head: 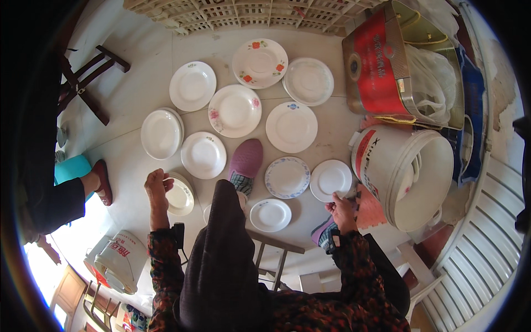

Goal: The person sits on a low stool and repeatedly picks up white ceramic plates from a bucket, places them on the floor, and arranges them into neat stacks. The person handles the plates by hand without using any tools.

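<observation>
My right hand has its thumb on the near rim of a small plain white plate, its other fingers hidden from me. The plate is beside a plate with a blue flower border. My left hand is raised with bent fingers, nothing seen in it, next to a stack of patterned plates. Further away are a plate with pink flowers, a plate with a blue emblem and a large orange-flowered plate. Near my knee is another white plate.
A white plastic bucket lies tipped at right, below a red and gold gift box holding plastic bags. A plastic crate stands at the far side. Another person's foot and a wooden stool are at left.
</observation>
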`<state>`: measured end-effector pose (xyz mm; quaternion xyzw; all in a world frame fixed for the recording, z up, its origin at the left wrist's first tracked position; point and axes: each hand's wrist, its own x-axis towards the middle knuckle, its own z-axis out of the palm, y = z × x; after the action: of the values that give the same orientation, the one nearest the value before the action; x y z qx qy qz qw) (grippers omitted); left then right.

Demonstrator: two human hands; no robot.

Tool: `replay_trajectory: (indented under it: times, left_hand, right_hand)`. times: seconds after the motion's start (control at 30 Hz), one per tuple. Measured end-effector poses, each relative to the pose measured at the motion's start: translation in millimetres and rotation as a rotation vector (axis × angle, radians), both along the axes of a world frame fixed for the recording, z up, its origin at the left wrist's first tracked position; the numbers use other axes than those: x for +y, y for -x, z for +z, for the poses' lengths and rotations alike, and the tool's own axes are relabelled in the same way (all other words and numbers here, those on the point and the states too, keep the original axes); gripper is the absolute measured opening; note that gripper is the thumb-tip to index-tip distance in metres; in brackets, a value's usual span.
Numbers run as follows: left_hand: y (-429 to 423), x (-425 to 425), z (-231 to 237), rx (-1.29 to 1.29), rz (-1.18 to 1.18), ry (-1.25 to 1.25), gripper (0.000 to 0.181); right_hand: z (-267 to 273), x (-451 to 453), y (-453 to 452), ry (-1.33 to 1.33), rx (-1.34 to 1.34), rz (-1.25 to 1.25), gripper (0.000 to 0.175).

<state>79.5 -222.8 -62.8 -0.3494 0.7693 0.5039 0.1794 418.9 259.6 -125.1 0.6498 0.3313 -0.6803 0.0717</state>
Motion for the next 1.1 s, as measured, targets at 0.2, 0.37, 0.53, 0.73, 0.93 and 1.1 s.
replay_trajectory:
  times: [0.2,0.37,0.53,0.73,0.93,1.1]
  left_hand:
    - [-21.3,34.2,14.1,-0.045,-0.213,-0.101,0.02]
    - [-4.2,40.2,31.4,-0.023,-0.338,-0.15,0.019]
    - [2.3,44.7,38.4,0.045,-0.371,-0.218,0.02]
    - [7.2,52.3,34.2,0.05,-0.359,-0.215,0.022]
    - [-0.9,52.7,37.6,0.075,-0.396,-0.241,0.02]
    - [-5.3,59.3,38.4,0.03,-0.393,-0.229,0.019]
  right_hand:
    - [7.0,4.8,12.2,0.068,-0.21,0.243,0.031]
    - [13.2,14.9,16.6,0.062,-0.235,0.413,0.035]
    - [52.0,0.2,67.3,0.094,-0.374,0.856,0.045]
    - [227.1,5.2,174.9,0.227,0.5,1.266,0.029]
    - [318.6,127.1,178.1,-0.266,0.224,0.97,0.023]
    - [240.7,182.2,132.0,-0.565,-0.113,0.521,0.024]
